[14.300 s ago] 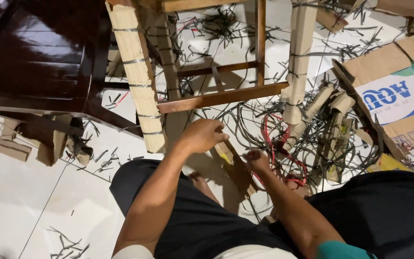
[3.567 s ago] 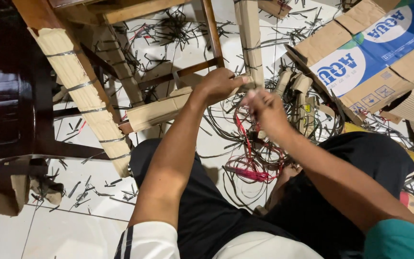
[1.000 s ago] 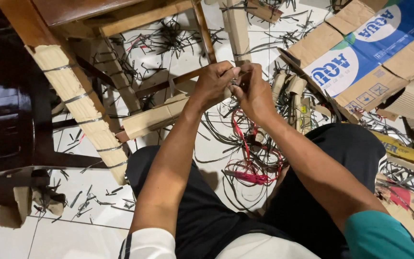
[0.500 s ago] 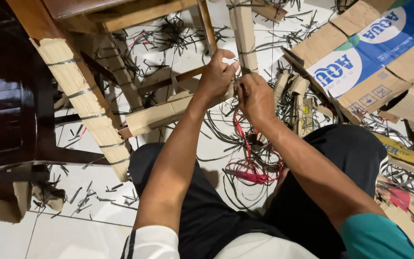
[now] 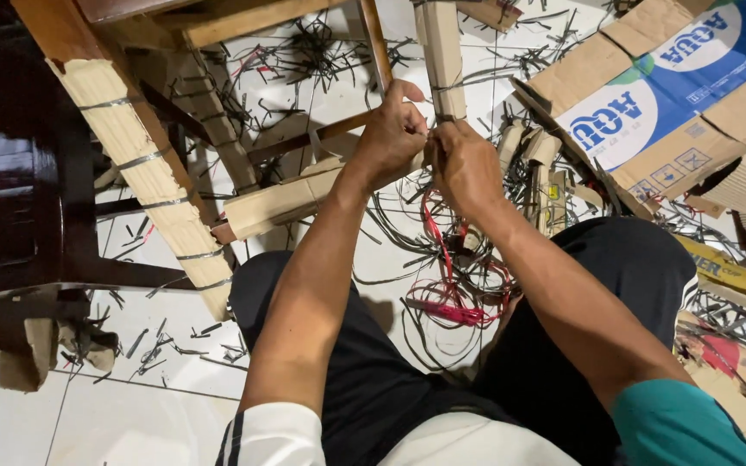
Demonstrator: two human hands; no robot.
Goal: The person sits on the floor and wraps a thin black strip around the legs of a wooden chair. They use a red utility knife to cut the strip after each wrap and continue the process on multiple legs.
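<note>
Fingers of the left hand (image 5: 397, 131) and right hand (image 5: 464, 166) pinch a dark strap (image 5: 447, 117) around the cardboard-wrapped leg (image 5: 442, 52) at 12 o'clock, apparently mid-tying; next likely calls for pulling it snug.

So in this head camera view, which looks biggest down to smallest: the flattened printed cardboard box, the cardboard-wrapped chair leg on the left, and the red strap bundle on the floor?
1. Flattened printed cardboard box, though the frame cuts it off.
2. Cardboard-wrapped chair leg; it looks close in length to the box but far narrower, and it sits nearer the camera, so this is unsure.
3. Red strap bundle, clearly smallest.
</note>
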